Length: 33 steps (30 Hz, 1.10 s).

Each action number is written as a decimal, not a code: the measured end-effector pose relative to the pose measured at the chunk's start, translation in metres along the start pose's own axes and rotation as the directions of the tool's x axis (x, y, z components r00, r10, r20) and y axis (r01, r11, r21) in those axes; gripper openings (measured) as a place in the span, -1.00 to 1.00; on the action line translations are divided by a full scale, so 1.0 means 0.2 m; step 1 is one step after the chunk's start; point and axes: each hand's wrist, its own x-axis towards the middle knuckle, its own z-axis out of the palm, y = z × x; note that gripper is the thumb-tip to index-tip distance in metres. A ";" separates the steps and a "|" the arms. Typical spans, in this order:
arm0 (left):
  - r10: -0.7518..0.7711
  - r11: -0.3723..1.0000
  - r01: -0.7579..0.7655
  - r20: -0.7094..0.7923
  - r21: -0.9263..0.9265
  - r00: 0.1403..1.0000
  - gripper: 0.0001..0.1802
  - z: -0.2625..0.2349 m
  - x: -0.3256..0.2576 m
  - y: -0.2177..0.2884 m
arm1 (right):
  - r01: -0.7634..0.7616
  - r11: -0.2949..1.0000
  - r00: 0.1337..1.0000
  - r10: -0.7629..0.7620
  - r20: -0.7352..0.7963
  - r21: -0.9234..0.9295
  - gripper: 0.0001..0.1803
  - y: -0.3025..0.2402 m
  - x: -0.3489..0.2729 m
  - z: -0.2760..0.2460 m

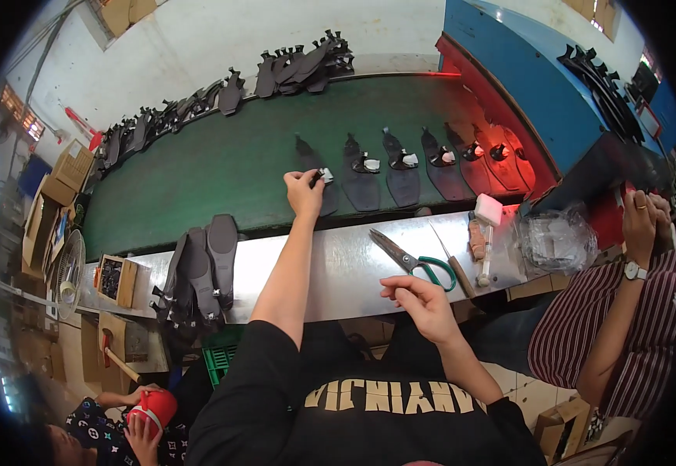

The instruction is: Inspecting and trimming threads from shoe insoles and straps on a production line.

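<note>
— So, how much room is there around the hands?

— Plenty on the green conveyor belt (pixel 221 167): the stretch left of the left hand (pixel 304 191) lies bare up to the heaps of dark soles along the far edge. On the right the belt runs under a blue machine housing (pixel 524 85), where red light falls on the last soles. The steel surface (pixel 330 268) on the near side has an open patch between a stack of soles (pixel 202 268) and the scissors (pixel 414 260).

— Count them for me.

— Six black sandal soles in a row across the belt, one pair of green-handled scissors, one awl-like tool (pixel 453 260), and one white-headed brush (pixel 487 225) beside them.

— And the hands?

— The left hand's grip is pinched shut on a small white piece (pixel 326 175) at the strap of the leftmost sole (pixel 316 182), right at its fingertips. The right hand (pixel 419 299) hovers near the surface's front edge, fingers loosely curled, thumb against forefinger; whether it holds anything I cannot tell. A neighbour in a striped shirt (pixel 587 334) sits at the right.
</note>
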 end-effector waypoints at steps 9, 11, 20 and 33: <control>0.061 0.581 0.325 0.438 -0.746 0.897 -0.69 -0.80 -0.60 0.39 | 0.053 0.888 0.996 -0.017 -0.083 0.457 -0.80 0.10 0.31 -0.04; 0.079 0.604 0.363 0.507 -0.709 0.858 -0.65 -0.94 -0.77 0.39 | 0.065 0.872 0.997 -0.041 -0.060 0.485 -0.75 0.08 0.36 0.04; 0.172 0.622 0.311 0.512 -0.719 0.842 -0.64 -1.10 -0.99 0.28 | -0.027 0.898 0.998 0.046 -0.033 0.439 -0.58 0.12 0.37 0.19; -0.072 0.155 0.738 0.737 -0.657 0.672 -0.67 -0.99 -1.02 0.20 | 0.102 0.983 0.981 -0.125 0.150 0.155 -0.63 0.05 0.17 0.11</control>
